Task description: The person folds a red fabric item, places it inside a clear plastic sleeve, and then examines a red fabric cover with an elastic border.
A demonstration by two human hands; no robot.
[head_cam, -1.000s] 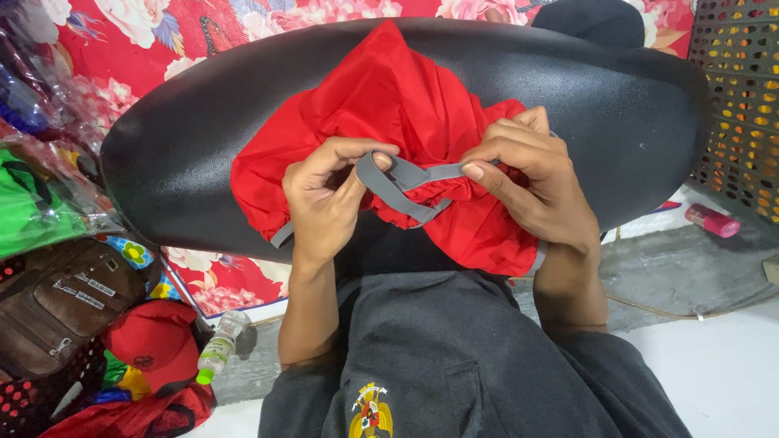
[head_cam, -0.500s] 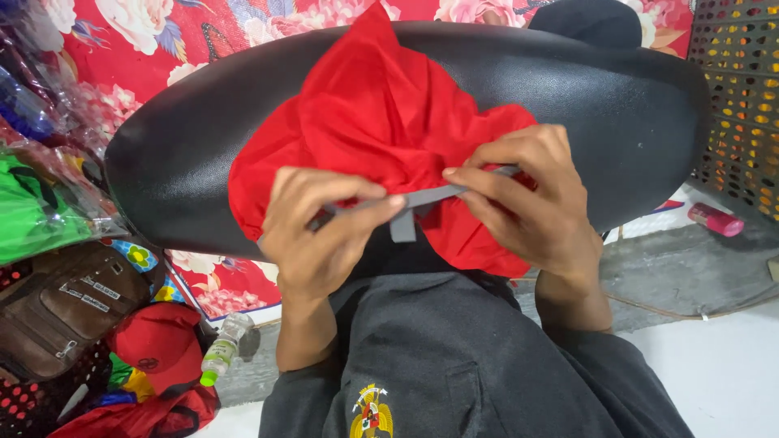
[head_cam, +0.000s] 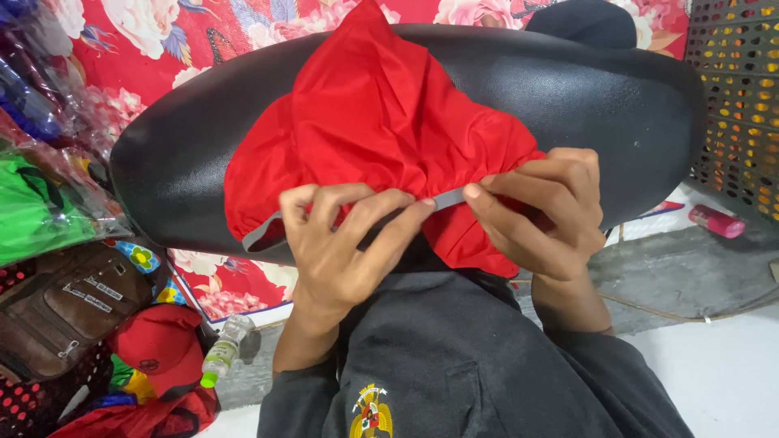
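Observation:
A crumpled red cloth with a grey band along its hem lies on a black padded seat. My left hand pinches the grey band at the cloth's lower edge, fingers curled over it. My right hand grips the same band just to the right, thumb against the strip. The band is stretched short and flat between both hands. Another bit of grey hem shows at the cloth's lower left.
A brown bag, a red cap, a small bottle with a green cap and a green packed item sit at the left. A pink tube lies on the floor right, beside a perforated crate.
The loose grey loop has been pulled flat between my hands. Both hands have drawn together along the hem, and the cloth is spread further up the seat.

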